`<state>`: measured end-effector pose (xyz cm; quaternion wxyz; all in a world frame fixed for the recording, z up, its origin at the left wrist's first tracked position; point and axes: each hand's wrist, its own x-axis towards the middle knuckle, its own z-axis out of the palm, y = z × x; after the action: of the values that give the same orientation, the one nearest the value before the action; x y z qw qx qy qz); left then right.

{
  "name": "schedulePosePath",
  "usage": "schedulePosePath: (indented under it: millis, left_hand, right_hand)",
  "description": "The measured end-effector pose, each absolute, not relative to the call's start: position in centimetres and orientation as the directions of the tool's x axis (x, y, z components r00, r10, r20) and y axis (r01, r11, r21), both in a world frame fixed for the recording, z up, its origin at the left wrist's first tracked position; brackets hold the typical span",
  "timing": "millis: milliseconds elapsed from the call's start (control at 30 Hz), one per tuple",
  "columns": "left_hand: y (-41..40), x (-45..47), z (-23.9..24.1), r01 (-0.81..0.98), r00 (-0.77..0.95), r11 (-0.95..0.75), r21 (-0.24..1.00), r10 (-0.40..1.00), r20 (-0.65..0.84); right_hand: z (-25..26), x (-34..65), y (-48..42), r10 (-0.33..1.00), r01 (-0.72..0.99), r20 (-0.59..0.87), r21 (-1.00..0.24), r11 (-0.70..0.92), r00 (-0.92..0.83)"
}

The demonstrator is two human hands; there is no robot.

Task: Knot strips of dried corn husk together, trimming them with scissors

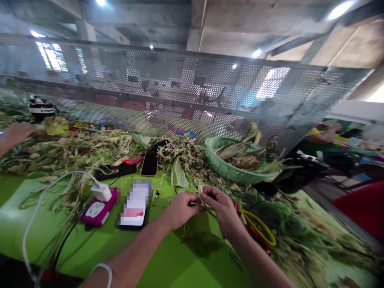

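My left hand (179, 209) and my right hand (222, 209) meet over the green table (168, 260), both pinched on a small pale plant piece (200, 191) with dry husk strands. A thin dark stem or tool runs between the fingers; I cannot make out which. Piles of dried leaves and husks (90, 150) cover the table behind my hands. Green stalks (288, 224) lie heaped to the right of my right hand.
A green plastic basket (228, 170) of husks stands at the back right. Phones (149, 163), a screen-lit phone (135, 206) and a purple power strip (97, 211) with a white charger lie left of centre. Another person's hand (16, 134) is at far left. Perforated metal panel (192, 88) behind.
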<state>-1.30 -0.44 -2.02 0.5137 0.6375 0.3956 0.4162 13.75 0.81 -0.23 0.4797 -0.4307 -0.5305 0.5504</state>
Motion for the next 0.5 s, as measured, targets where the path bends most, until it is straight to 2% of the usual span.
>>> schedulePosePath:
  millis: [133, 333, 500]
  left_hand:
    - [-0.5, -1.4, -1.8, -0.003, 0.3, -0.077, 0.997, 0.951, 0.074]
    - [-0.6, -1.5, -0.8, -0.294, 0.237, 0.053, 0.954, 0.971, 0.019]
    - [-0.6, -1.5, -0.6, -0.321, 0.25, 0.113, 0.94, 0.968, -0.031]
  right_hand:
    - [0.0, 14.0, 1.0, 0.989, 0.0, 0.051, -0.999, 0.052, -0.138]
    - [0.5, 14.7, 1.3, 0.991, 0.119, 0.056, -0.99, 0.071, -0.12]
    - [0.2, 14.8, 1.4, 0.991, 0.155, 0.093, -0.982, 0.108, -0.1]
